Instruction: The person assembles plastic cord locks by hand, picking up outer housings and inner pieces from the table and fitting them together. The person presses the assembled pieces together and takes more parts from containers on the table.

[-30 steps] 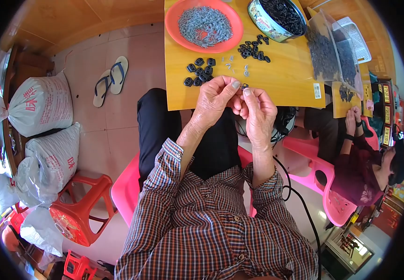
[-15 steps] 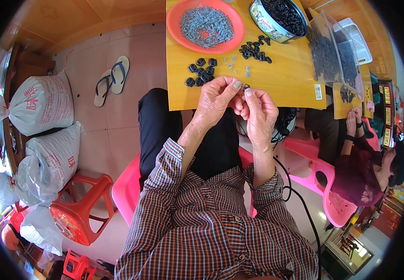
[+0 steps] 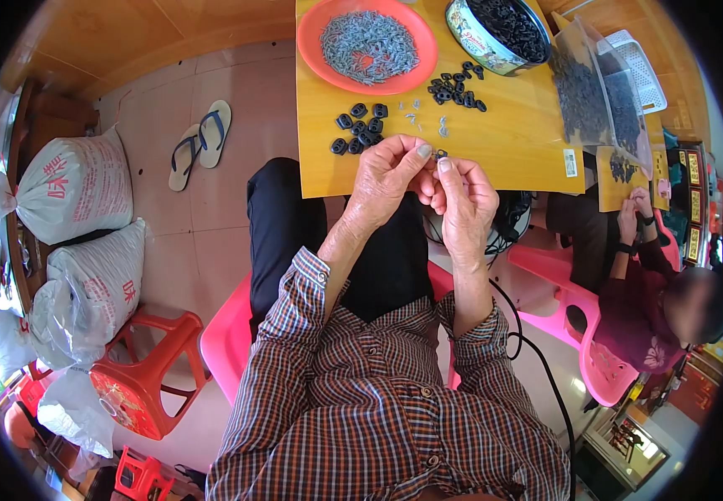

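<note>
Over the front edge of the yellow table [image 3: 512,167], my left hand [image 3: 385,179] and my right hand [image 3: 465,200] meet with fingers pinched. Between the fingertips shows a small black piece [image 3: 441,154], gripped by my right hand; what my left fingers hold is hidden. Left of my hands lie several black oval pieces [image 3: 359,129]. Small grey pieces [image 3: 442,127] lie just beyond my fingers, and smaller black parts [image 3: 459,87] are farther back. A red plate [image 3: 310,50] holds many grey pieces, and a round tin [image 3: 482,52] is filled with black parts.
Clear plastic containers [image 3: 583,92] with dark parts and a white basket [image 3: 635,71] stand at the right. Beyond them a person [image 3: 641,292] sits on a pink chair [image 3: 599,359]. White sacks [image 3: 78,188], a red stool [image 3: 149,367] and slippers [image 3: 214,134] are at the left.
My hands stay almost still, fingers together. The person at the right has shifted their head and hands slightly.
</note>
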{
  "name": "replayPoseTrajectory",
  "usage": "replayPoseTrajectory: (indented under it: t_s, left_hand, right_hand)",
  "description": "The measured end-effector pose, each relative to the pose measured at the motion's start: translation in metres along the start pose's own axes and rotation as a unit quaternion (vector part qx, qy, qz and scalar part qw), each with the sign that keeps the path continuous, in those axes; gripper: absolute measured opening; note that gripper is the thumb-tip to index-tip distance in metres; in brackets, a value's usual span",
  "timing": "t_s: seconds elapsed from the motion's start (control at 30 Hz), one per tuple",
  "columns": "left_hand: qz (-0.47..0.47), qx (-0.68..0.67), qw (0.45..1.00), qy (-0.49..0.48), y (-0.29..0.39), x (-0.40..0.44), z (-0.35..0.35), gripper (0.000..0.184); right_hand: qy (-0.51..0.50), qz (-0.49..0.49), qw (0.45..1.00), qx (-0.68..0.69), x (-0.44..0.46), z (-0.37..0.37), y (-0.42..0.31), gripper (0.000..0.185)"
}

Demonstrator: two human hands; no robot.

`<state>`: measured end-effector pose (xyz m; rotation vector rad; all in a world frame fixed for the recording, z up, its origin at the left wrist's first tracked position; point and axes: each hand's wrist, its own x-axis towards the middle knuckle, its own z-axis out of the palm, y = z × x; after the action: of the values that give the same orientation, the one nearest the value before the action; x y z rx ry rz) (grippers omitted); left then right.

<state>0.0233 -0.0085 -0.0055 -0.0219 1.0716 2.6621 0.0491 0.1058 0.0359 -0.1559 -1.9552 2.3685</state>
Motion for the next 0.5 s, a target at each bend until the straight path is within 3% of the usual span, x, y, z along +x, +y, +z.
replayPoseTrajectory:
  t_s: [0.27,0.5]
  left_hand:
    - [-0.006,0.010,1.000,-0.016,0.002,-0.002,-0.002,0.013]
    - [-0.011,-0.047,0.999,-0.021,0.002,-0.011,-0.006,0.012]
  right_hand:
    - [0.024,0.010,0.998,-0.055,-0.001,0.003,-0.005,0.013]
    - [0.035,0.048,0.998,-0.023,-0.001,-0.002,-0.001,0.011]
